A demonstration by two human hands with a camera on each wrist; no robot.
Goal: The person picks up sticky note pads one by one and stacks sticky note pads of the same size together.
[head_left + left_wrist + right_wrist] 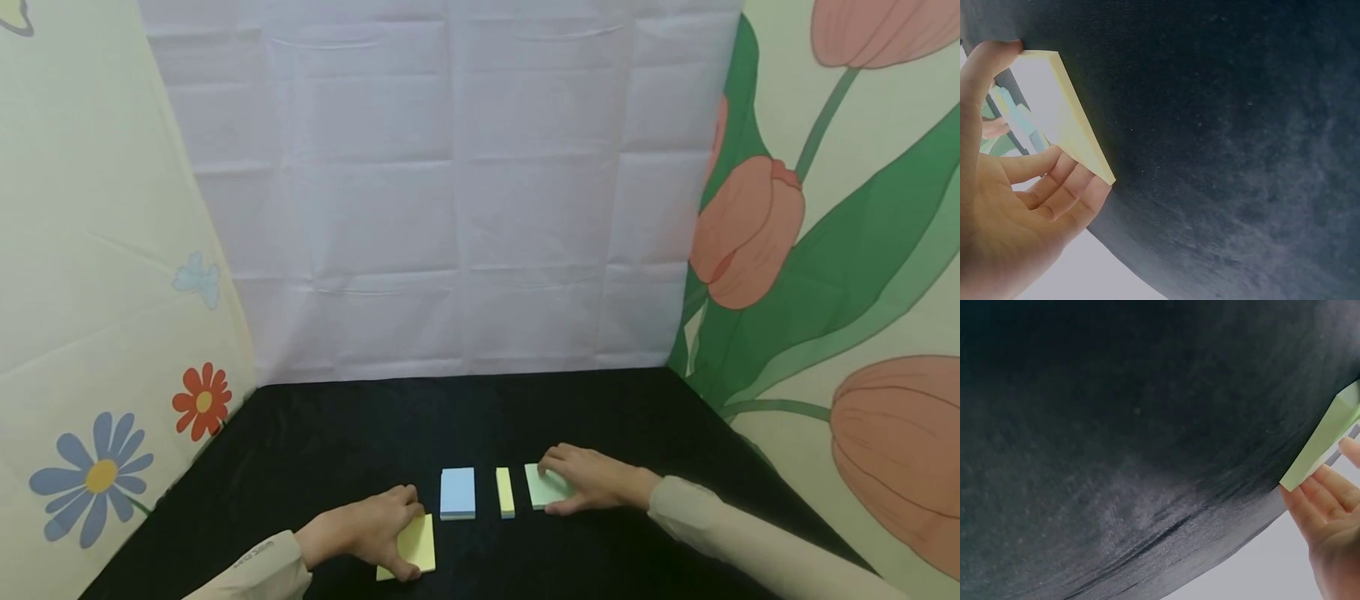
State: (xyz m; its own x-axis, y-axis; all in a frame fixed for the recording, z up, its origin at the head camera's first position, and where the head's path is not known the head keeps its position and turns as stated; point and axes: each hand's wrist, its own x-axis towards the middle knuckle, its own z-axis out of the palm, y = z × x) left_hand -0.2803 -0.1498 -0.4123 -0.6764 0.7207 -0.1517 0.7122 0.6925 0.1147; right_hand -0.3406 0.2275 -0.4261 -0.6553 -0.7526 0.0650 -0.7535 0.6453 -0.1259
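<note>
My left hand [372, 525] grips a square yellow sticky note pad [422, 546] at the near left of the group, thumb on its near edge. In the left wrist view the thumb and fingers hold opposite edges of this pad [1072, 119]. On the right, my right hand [596, 477] holds a pale green sticky note pad [540, 492] between thumb and fingers. The right wrist view shows fingertips at one corner of that green pad [1319, 447]; the rest of it is cut off by the frame.
Between the hands lie a light blue sticky note pad [457, 493] and a narrow yellow strip pad [505, 490] with a blue layer under it. A black cloth [375, 433] covers the table. Behind hangs a creased white sheet [450, 208], with flower-printed curtains at both sides.
</note>
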